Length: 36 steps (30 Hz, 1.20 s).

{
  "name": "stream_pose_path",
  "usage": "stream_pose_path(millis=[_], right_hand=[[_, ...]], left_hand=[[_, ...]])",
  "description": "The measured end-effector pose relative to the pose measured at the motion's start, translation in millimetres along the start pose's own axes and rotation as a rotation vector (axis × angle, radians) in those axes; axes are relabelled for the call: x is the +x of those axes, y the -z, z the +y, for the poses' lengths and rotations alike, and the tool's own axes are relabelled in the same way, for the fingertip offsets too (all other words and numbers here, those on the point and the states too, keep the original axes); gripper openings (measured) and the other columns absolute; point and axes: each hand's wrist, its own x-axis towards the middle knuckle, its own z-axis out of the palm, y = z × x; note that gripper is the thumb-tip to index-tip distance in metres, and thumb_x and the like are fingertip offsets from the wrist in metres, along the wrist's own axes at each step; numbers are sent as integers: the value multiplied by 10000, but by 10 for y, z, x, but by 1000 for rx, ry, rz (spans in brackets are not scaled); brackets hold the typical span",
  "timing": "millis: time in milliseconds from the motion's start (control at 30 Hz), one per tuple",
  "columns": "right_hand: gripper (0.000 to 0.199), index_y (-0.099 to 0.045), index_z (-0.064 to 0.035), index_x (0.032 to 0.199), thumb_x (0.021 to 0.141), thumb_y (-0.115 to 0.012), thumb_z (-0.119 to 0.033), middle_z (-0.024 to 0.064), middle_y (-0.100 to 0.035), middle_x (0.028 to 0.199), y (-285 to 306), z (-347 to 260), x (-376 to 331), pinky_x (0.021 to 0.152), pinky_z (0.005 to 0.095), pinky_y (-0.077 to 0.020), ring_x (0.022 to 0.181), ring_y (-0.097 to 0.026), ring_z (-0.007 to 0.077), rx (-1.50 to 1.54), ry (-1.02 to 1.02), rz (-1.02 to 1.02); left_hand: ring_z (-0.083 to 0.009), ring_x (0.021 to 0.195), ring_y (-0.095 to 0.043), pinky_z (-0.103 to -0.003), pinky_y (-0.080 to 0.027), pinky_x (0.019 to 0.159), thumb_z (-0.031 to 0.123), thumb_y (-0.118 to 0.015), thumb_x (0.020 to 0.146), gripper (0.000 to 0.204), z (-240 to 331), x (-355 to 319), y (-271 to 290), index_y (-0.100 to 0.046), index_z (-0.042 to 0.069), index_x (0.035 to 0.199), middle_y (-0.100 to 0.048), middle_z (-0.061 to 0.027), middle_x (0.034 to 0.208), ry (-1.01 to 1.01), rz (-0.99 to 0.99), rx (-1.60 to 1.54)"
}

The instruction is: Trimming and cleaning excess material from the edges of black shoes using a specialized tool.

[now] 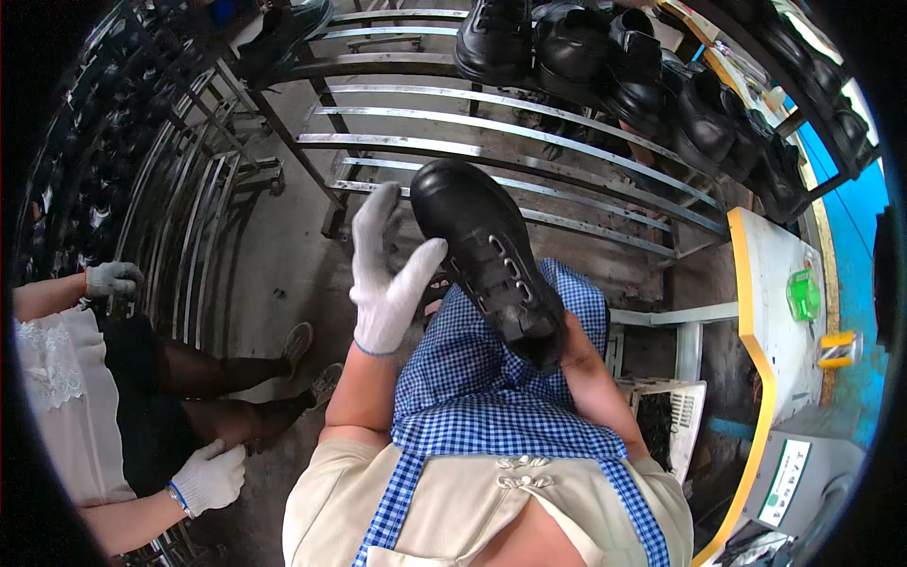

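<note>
A black lace-up shoe [482, 255] rests over my lap on a blue checked apron [472, 397], toe pointing away from me. My left hand [387, 274], in a white knitted glove, is raised beside the shoe's left side with fingers spread, its thumb touching the shoe's upper near the eyelets. My right hand [572, 345] is mostly hidden under the shoe's heel end and appears to grip it from below and behind.
A metal bar rack [529, 151] stands in front, with several black shoes [605, 66] on its upper right. At left a seated person's gloved hands [210, 477] show. A white and yellow bench [770, 293] with a green object [804, 295] stands right; a white crate [675, 406] sits below.
</note>
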Motion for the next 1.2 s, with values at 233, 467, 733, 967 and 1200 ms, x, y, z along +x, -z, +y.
stream_pose_path(millis=[233, 467, 733, 967, 1200], right_hand=[[508, -450, -8, 1371, 970, -516, -313, 153, -588, 1273, 18, 37, 20, 905, 319, -525, 1134, -601, 225, -33, -114, 105], [415, -536, -19, 1308, 1013, -437, -294, 122, -628, 1205, -9, 83, 46, 879, 292, -522, 1075, -621, 196, -88, -215, 267], [378, -529, -38, 1339, 964, -536, -87, 55, -585, 961, -684, -721, 147, 705, 274, -498, 784, -574, 160, -1603, 627, 240], [374, -692, -87, 1146, 792, -675, 31, 66, -598, 815, -1690, -1210, 10, 543, 273, -492, 612, -601, 181, -1872, 737, -117], [432, -701, -146, 1151, 753, -677, 21, 58, -556, 758, -1769, -1190, -32, 512, 319, -467, 569, -559, 192, -1977, 711, -100]], left_hand=[[-194, 1067, -572, -350, -458, 974, 68, -742, 739, 538, 69, -72, -113, -511, 6, 1221, -594, -106, 1155, 253, -67, -478], [-199, 1049, -585, -343, -474, 947, 72, -800, 690, 574, 122, -139, -110, -533, 16, 1196, -602, -99, 1125, 203, -110, -376], [-200, 1028, -609, -334, -478, 936, 102, -829, 637, 570, 292, 93, 29, -613, -2, 1154, -641, -90, 1076, 143, -354, -207], [-203, 1026, -623, -331, -490, 928, 147, -842, 612, 652, 307, -3, -33, -604, -38, 1190, -650, -119, 1103, 317, -484, -269], [-207, 1002, -623, -328, -477, 929, 126, -801, 574, 655, 309, -28, -63, -609, -26, 1182, -653, -110, 1088, 353, -457, -201]])
